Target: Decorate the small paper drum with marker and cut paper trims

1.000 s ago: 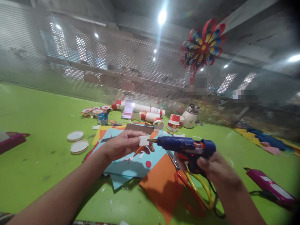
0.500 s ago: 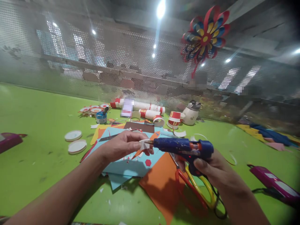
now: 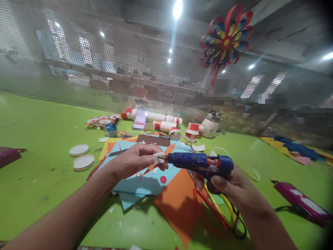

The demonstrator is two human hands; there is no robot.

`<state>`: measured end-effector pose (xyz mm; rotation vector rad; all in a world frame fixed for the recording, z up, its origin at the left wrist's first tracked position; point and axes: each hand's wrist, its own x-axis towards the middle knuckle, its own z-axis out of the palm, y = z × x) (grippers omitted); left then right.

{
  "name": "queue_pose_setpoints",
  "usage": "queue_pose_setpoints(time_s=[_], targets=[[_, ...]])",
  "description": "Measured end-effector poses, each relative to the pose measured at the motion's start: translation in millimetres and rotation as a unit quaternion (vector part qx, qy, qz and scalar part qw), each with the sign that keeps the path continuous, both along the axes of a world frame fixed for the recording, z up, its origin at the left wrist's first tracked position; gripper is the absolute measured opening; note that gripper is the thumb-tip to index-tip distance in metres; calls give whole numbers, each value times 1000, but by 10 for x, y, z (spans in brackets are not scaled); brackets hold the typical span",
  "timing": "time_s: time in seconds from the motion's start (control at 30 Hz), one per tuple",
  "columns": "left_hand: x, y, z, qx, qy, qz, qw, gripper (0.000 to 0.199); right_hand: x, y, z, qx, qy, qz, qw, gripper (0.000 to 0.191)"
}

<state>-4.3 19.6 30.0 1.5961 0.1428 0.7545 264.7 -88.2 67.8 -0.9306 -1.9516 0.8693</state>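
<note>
My left hand (image 3: 139,160) pinches a small white paper piece (image 3: 158,158) between thumb and fingers. A dark blue hot glue gun (image 3: 194,160) is gripped in my right hand (image 3: 230,184), its metal nozzle pointing left and meeting the white piece. Whether glue is flowing out is too small to tell. Below my hands lies light blue paper (image 3: 135,185) with an orange paper strip, small scraps and a red paper hexagon (image 3: 163,179). Scissors (image 3: 215,208) with red and yellow handles lie beneath the glue gun, partly hidden by it and my right hand.
Orange paper (image 3: 177,205) sits on the green table (image 3: 47,201). White lids (image 3: 83,162) and a blue jar (image 3: 111,130) are at left. Behind stand cut paper cups (image 3: 193,131) and a bottle (image 3: 211,124). A purple tool (image 3: 299,198) lies right. A paper flower (image 3: 226,42) hangs above.
The view has shifted very slightly, moving everything a little to the left. The nozzle stays at the white paper piece, and both hands keep their hold.
</note>
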Motion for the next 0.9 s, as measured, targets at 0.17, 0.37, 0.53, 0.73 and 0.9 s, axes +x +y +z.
queue_pose_setpoints(time_s=[0.17, 0.37, 0.53, 0.73, 0.9], targets=[[-9, 5, -10, -10, 5, 11, 1000, 34, 1, -19, -5, 2, 1, 6, 1000, 38], [-8, 20, -29, -21, -7, 15, 1000, 28, 23, -46, -18, -12, 1, -2, 1000, 33], [-7, 2, -1, -19, 10, 16, 1000, 35, 17, -33, -8, 6, -2, -10, 1000, 37], [0, -24, 24, -3, 17, 22, 1000, 36, 9, -47, 4, 12, 1, -13, 1000, 37], [1, -22, 22, 2, 19, 22, 1000, 37, -5, -54, 14, 24, -10, -18, 1000, 37]])
